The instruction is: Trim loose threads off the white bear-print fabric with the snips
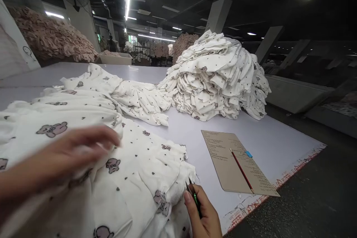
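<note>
From my end I have the bear-print cloth (134,163) across the lower left of the frame, bunched in soft folds on the counter (184,122), its ragged edge running down lower center. Just beside that edge sit the slim points of the snips (196,198), slightly parted; my right grip (205,212) is closed around them, thumb on one side, fingers on the other. My left grip (86,143) is blurred over the folds at left, fingers loosely curled and apart, with no cloth visible between them; whether it touches, I can't tell. To handle this well, I'd flatten the edge with the left before the blades close, keep the points along the loose threads rather than into the folds, and hold those fingers clear of the tips. Beyond, a heap of like cloth (220,74) rises upper right of center, with a pencil (241,171) on a cardboard sheet (220,167) at lower right.
</note>
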`<state>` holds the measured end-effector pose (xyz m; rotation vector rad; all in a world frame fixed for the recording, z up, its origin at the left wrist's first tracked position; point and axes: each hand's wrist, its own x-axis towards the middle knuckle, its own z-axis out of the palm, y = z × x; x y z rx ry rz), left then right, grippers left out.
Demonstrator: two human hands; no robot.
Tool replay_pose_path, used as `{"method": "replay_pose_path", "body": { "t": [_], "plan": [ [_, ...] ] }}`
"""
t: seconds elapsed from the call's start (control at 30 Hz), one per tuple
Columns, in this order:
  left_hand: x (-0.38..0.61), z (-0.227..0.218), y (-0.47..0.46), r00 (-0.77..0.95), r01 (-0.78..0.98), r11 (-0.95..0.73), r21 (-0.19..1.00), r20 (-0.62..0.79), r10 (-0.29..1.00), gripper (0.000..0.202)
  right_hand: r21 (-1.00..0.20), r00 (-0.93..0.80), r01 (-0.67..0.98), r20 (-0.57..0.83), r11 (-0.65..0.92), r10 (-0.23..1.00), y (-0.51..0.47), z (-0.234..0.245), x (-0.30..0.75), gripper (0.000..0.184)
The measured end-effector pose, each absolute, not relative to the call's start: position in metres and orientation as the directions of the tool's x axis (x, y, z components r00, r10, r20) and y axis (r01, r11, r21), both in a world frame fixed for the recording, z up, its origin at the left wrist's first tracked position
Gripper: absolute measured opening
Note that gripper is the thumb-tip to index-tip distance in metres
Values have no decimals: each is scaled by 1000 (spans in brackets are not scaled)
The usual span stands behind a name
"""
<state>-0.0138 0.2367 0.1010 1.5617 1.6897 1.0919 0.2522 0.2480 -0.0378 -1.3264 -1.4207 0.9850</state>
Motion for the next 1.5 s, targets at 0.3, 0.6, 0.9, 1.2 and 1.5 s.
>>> {"method": "replay_pose_path", "body": {
  "t": [0.3,0.6,0.9,1.2,1.5],
  "plan": [
    [99,10,309,312,889,-210,407,-202,928,59,-973,148,219,105,71,983,250,-34,259,34],
    [76,-11,315,230,719,-258,646,128,965,17,-999,109,17,-47,-50,993,254,-34,266,40],
    [35,50,288,-33,236,-235,943,250,968,32,-988,101,52,149,145,984,280,-36,266,25],
    [28,36,276,261,673,49,738,-299,918,22,-756,-338,506,268,415,902,319,-60,265,36],
    [67,8,275,230,761,-172,625,-12,973,47,-845,-389,299,317,444,865,306,-34,246,16]
  ]
}}
